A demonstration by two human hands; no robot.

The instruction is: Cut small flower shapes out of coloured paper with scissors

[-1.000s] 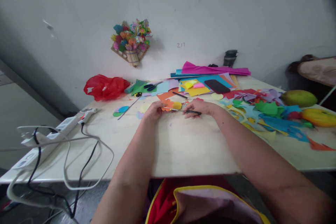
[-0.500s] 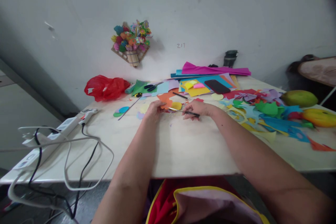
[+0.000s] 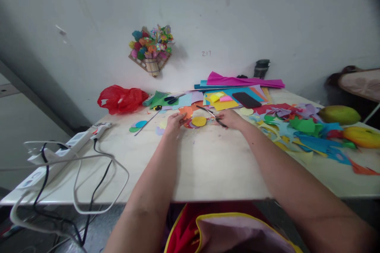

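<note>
My left hand (image 3: 175,121) is closed at the edge of an orange paper cut-out (image 3: 186,111), thumb and fingers pinching it. My right hand (image 3: 230,119) grips a slim tool (image 3: 222,123) with a dark handle and a silvery front part; its exact kind is too small to tell. A second thin dark-and-silver tool (image 3: 202,107) lies beside its tip, partly overlapping in view. Between my hands, a yellow paper circle (image 3: 199,121) rests on top of reddish paper pieces (image 3: 188,124) on the table.
Blue and green paper circles (image 3: 141,124) lie left, near a thin stick (image 3: 148,121). Behind are dark-handled scissors (image 3: 170,99), a red plastic bag (image 3: 121,99) and a phone (image 3: 246,100). Paper scraps (image 3: 305,125) and fruit (image 3: 340,114) cover the right. A power strip (image 3: 53,162) with cables occupies the left edge.
My right hand has moved up and slightly right, drawing the tool away from the yellow circle. My left hand remains at the orange paper. The view has shifted slightly.
</note>
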